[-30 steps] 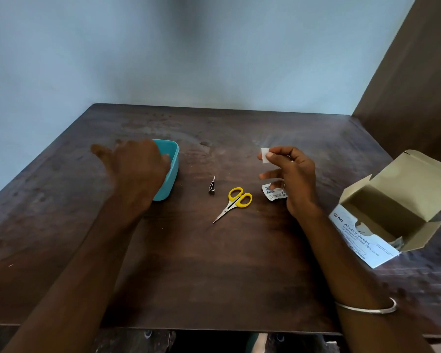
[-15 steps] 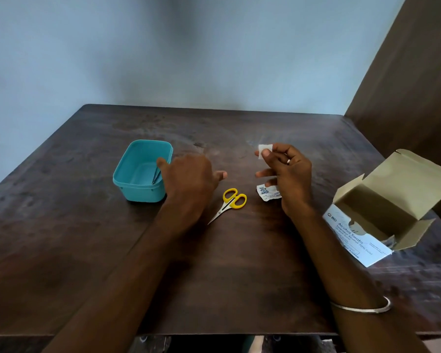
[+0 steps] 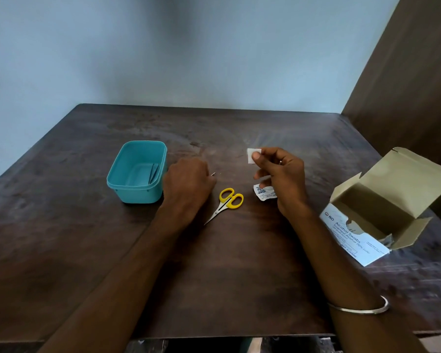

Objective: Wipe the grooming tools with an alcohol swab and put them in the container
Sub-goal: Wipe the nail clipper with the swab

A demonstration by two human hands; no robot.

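A teal plastic container (image 3: pixel 127 194) stands left of centre on the dark wooden table (image 3: pixel 229 276), with a thin tool (image 3: pixel 153 172) lying inside it. My left hand (image 3: pixel 187 183) rests just right of the container, fingers curled around a small metal tool whose tip (image 3: pixel 213 174) pokes out to the right. Yellow-handled scissors (image 3: pixel 228 200) lie on the table between my hands, untouched. My right hand (image 3: pixel 280 174) is raised and pinches a white alcohol swab (image 3: pixel 252 155) between thumb and fingers.
A torn swab wrapper (image 3: pixel 264 193) lies under my right hand. An open cardboard box of alcohol swabs (image 3: pixel 382 215) sits at the table's right edge. A brown panel (image 3: pixel 413 85) rises at the right, and a pale blue wall (image 3: pixel 189 59) stands behind the table.
My left hand left the container, moved right and closed over the small metal tool that lay beside the scissors. The right hand has kept the swab raised.
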